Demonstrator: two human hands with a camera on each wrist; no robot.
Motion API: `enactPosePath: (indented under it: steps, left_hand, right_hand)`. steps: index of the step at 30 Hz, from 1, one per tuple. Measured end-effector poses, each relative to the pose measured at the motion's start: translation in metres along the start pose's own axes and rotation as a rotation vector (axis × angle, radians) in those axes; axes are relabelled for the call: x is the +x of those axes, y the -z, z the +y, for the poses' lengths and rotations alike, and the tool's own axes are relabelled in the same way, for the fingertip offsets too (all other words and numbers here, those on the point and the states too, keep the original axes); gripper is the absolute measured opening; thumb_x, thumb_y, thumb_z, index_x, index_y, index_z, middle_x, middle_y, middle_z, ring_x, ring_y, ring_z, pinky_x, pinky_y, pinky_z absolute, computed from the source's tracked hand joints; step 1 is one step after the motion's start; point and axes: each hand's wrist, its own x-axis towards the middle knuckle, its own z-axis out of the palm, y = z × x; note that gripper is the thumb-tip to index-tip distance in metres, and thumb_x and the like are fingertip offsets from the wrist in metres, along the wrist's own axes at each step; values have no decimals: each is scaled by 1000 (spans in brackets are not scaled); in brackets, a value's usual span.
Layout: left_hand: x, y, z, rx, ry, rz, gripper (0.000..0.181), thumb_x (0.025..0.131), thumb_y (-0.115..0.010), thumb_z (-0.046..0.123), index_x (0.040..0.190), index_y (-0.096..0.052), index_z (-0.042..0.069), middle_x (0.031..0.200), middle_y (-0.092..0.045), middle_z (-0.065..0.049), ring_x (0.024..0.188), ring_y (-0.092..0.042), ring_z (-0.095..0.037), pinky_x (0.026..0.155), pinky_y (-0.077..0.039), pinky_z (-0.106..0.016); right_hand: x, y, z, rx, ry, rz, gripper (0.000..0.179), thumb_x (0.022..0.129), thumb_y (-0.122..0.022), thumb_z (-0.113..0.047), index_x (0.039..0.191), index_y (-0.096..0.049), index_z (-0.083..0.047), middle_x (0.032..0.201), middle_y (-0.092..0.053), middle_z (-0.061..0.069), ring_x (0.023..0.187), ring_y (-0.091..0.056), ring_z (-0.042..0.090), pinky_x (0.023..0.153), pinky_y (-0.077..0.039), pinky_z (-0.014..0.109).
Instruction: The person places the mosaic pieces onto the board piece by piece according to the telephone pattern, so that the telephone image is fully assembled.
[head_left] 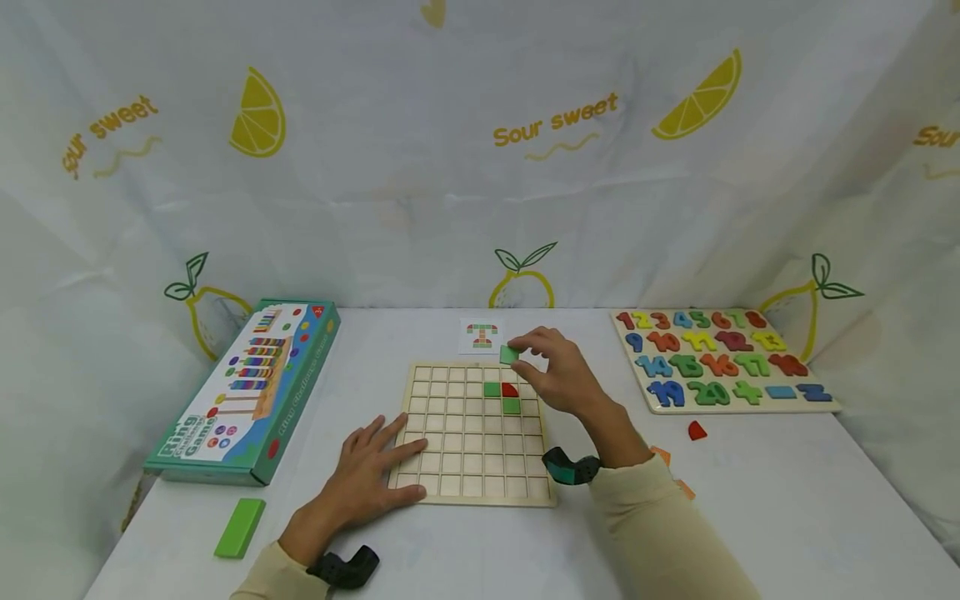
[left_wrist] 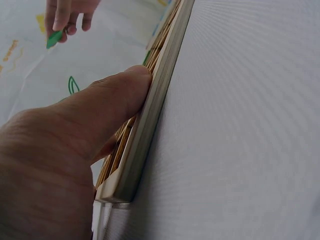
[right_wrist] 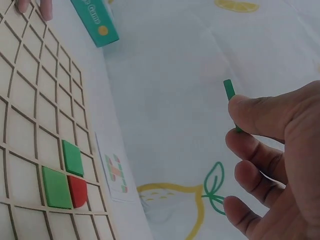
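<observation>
My right hand [head_left: 558, 371] pinches a green square tile [head_left: 508, 354] between thumb and fingers, above the far edge of a wooden grid board [head_left: 465, 442]. In the right wrist view the same green tile [right_wrist: 229, 90] shows edge-on. Two green tiles [right_wrist: 56, 187] and a red quarter-round tile [right_wrist: 77, 191] sit in the board's cells. My left hand [head_left: 367, 475] lies spread over the board's left edge, its thumb [left_wrist: 115, 95] pressing on the rim in the left wrist view. Behind the board lies a pattern card [head_left: 468, 337] with a T-like figure in green and red.
A boxed ring game [head_left: 240, 392] lies at the left, with a green block [head_left: 240, 527] in front of it. On the right is a number puzzle board [head_left: 720, 358]. A red piece [head_left: 697, 431] and orange pieces [head_left: 661, 455] lie near my right forearm.
</observation>
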Motion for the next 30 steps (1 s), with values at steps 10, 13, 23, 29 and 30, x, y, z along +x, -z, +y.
enactPosePath:
  steps: [10, 13, 23, 29, 30]
  left_hand:
    - [-2, 1, -2, 6, -7, 22, 65, 78, -69, 61, 130, -64, 22, 150, -37, -13, 136, -25, -45, 101, -16, -64]
    - [-1, 0, -3, -2, -1, 14, 65, 78, -68, 61, 131, -64, 23, 151, -36, -11, 137, -24, -44, 102, -15, -63]
    - [2, -2, -3, -15, -16, 7, 66, 79, -66, 63, 133, -62, 24, 152, -34, -10, 138, -22, -44, 102, -14, -63]
    - [1, -2, -4, 1, -11, -1, 66, 80, -64, 65, 133, -62, 25, 153, -33, -9, 138, -22, -43, 102, -14, -63]
    - [0, -2, -3, 0, -10, 1, 66, 80, -64, 65, 133, -62, 25, 153, -33, -9, 138, -22, -43, 102, -14, -63]
  right_hand:
    - [13, -47, 13, 5, -43, -102, 25, 91, -68, -8, 115, -67, -1, 108, -62, 10, 98, -54, 32, 80, -45, 44]
    - [15, -59, 19, 12, -73, -133, 25, 91, -67, -8, 115, -67, 0, 107, -63, 11, 100, -55, 31, 83, -45, 43]
    - [14, -81, 34, -41, -170, -222, 22, 90, -68, -9, 110, -70, -1, 103, -64, 10, 97, -53, 30, 83, -45, 43]
    - [13, -85, 35, -65, -252, -272, 23, 91, -67, -11, 112, -70, -4, 104, -59, 8, 99, -50, 28, 82, -44, 42]
    - [13, -85, 35, -68, -252, -274, 23, 91, -66, -11, 113, -70, -4, 104, -58, 8, 99, -50, 28, 82, -44, 43]
